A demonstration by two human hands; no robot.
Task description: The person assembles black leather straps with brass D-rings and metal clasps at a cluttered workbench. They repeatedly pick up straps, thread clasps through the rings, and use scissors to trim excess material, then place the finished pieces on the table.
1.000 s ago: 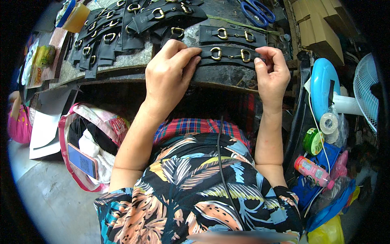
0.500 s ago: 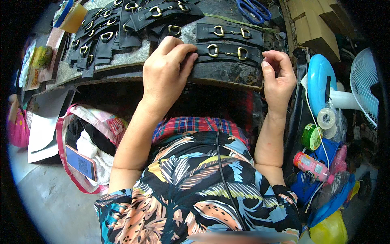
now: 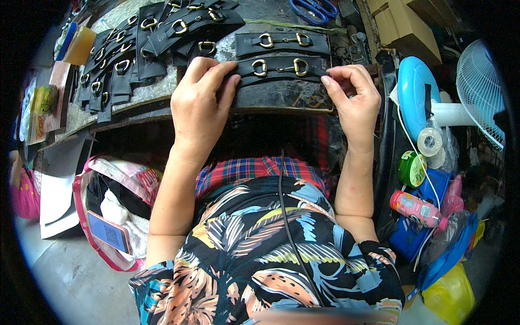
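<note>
A black leather strap (image 3: pixel 280 64) with a brass-coloured horsebit, two D-rings joined by a bar, lies across the front of the worktable. My left hand (image 3: pixel 201 100) pinches its left end between thumb and forefinger. At the right end, the thumb and fingers of my right hand (image 3: pixel 357 97) close on the tip. Just behind it, parallel, lies a second black strap (image 3: pixel 246 47) with the same metal fitting; neither hand touches that one. To the left, beyond my left hand, several similar straps (image 3: pixel 150 67) overlap in a pile.
Blue-handled scissors (image 3: pixel 319 11) lie at the back of the worktable (image 3: pixel 281 103). Right of it are cardboard boxes (image 3: pixel 403 27), a white fan (image 3: pixel 479 92), a green tape roll (image 3: pixel 411 169) and a pink bottle (image 3: pixel 414 208). A bag (image 3: pixel 81 206) holding a phone (image 3: pixel 108 232) sits at lower left.
The view has shifted, so the table and straps appear further left. My right hand has come onto the front strap's right end, where a small gap showed before.
</note>
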